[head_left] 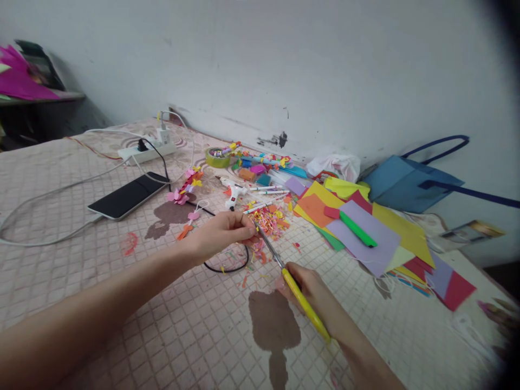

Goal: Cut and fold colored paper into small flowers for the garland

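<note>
My right hand (311,290) grips a pair of scissors (303,300) with yellow handles, the metal blades slanting up and left. The blade tips reach the fingertips of my left hand (229,233), which is closed in a pinch. A tiny yellow bit shows at those fingertips, too small to name. Just beyond, a heap of small coloured paper scraps (274,219) lies on the checked tablecloth (179,325). A white hot glue gun (232,190) stands behind my left hand, with its black cord curving beneath that hand.
Coloured sheets (369,233) with a green cutter (357,228) on top lie to the right, before a blue bag (408,181). At left are a phone (129,195) on a cable and a power strip (150,151). Green tape (218,157) and paper-flower strings (187,187) sit further back.
</note>
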Action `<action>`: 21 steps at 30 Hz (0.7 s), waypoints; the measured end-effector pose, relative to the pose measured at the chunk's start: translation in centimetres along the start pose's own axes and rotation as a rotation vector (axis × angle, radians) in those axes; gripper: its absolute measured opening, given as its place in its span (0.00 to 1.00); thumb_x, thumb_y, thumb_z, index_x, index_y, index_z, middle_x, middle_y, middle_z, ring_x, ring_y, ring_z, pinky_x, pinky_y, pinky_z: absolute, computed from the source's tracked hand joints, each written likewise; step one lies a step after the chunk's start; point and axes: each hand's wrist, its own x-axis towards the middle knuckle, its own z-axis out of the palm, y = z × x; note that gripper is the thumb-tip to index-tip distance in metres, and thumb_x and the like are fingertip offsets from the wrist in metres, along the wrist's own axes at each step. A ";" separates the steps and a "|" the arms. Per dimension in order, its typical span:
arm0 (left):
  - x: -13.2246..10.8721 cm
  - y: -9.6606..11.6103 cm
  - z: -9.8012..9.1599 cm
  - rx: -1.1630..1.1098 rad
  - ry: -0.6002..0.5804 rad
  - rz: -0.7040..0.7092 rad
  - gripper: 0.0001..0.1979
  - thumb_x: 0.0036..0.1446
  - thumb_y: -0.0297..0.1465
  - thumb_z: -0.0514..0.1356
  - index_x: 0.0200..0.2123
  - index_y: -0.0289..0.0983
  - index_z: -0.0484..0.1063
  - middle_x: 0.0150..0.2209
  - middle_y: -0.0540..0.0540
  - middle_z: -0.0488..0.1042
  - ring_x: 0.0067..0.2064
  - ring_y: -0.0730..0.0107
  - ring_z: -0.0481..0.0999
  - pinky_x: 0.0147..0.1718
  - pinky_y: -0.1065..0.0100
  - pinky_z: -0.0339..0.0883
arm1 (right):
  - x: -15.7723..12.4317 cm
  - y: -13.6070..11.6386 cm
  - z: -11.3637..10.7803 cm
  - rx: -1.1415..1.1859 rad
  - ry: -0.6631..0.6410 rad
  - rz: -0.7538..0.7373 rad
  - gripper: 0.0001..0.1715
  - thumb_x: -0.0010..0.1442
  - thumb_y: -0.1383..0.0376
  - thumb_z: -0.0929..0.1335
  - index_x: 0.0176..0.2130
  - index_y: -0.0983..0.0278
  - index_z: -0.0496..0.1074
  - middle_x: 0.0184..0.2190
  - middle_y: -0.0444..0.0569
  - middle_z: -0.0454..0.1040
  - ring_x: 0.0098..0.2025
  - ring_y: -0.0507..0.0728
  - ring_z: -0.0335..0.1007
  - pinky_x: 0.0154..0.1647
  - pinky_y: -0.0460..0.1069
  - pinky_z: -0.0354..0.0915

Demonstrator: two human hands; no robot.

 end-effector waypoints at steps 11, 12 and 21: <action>0.1 0.1 -0.7 0.048 -0.083 -0.064 0.06 0.53 0.29 0.60 0.27 0.33 0.67 0.29 0.50 0.73 0.34 0.76 0.73 0.41 0.68 0.64 | -0.1 -0.1 -0.3 0.018 -0.054 0.047 0.13 0.55 0.61 0.63 0.23 0.64 0.60 0.19 0.40 0.63 0.22 0.49 0.56 0.21 0.44 0.52; 0.2 0.0 -0.7 0.046 -0.093 -0.065 0.06 0.53 0.30 0.60 0.26 0.33 0.67 0.29 0.50 0.73 0.34 0.75 0.73 0.40 0.69 0.64 | -0.1 -0.1 -0.4 0.018 -0.056 0.052 0.13 0.55 0.60 0.63 0.23 0.63 0.59 0.19 0.40 0.62 0.22 0.49 0.55 0.21 0.44 0.51; 0.2 0.0 -0.6 0.018 -0.074 -0.092 0.06 0.54 0.28 0.59 0.26 0.33 0.67 0.28 0.51 0.73 0.33 0.77 0.73 0.39 0.70 0.64 | -0.2 0.3 -0.4 0.060 -0.087 0.034 0.16 0.55 0.58 0.65 0.22 0.63 0.58 0.18 0.40 0.58 0.20 0.48 0.51 0.19 0.44 0.49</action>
